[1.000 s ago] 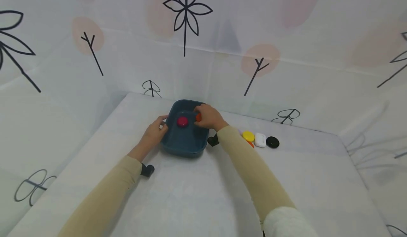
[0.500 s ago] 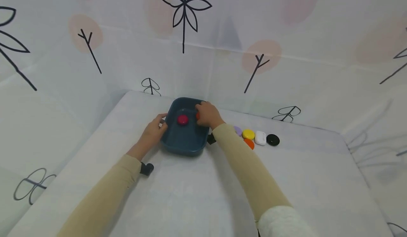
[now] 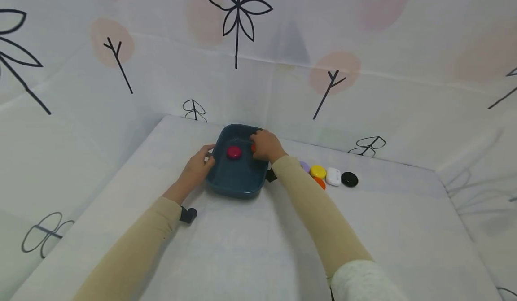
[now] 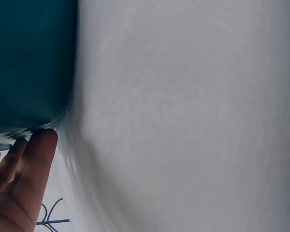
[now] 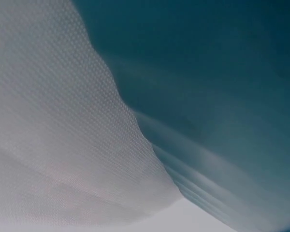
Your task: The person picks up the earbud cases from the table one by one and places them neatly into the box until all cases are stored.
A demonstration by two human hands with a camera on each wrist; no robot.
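On the white table stands a dark teal rectangular tray (image 3: 233, 177) with raised walls. A shiny crimson round piece (image 3: 234, 152) lies inside it. My right hand (image 3: 268, 146) reaches over the tray's right wall and pinches an orange round piece (image 3: 253, 147), mostly hidden by the fingers. At the tray's left wall, my left hand (image 3: 196, 167) rests its fingers and thumb against the outside. The left wrist view shows those fingers (image 4: 37, 162) nearly straight, their tips touching the tray's side (image 4: 31, 63). Only the tray's wall (image 5: 198, 72) and white cloth appear in the right wrist view.
Right of the tray lie a purple piece (image 3: 304, 166) partly behind the sleeve, a yellow round piece (image 3: 317, 171), another orange piece (image 3: 320, 183), a white rounded-square piece (image 3: 333, 176) and a black round piece (image 3: 349, 179). A patterned cloth backdrop (image 3: 278, 90) rises behind the table.
The right hand has shifted slightly within the tray's right side, still pinching the orange piece. The left hand stays at the tray's left wall. The head view has drifted a little.
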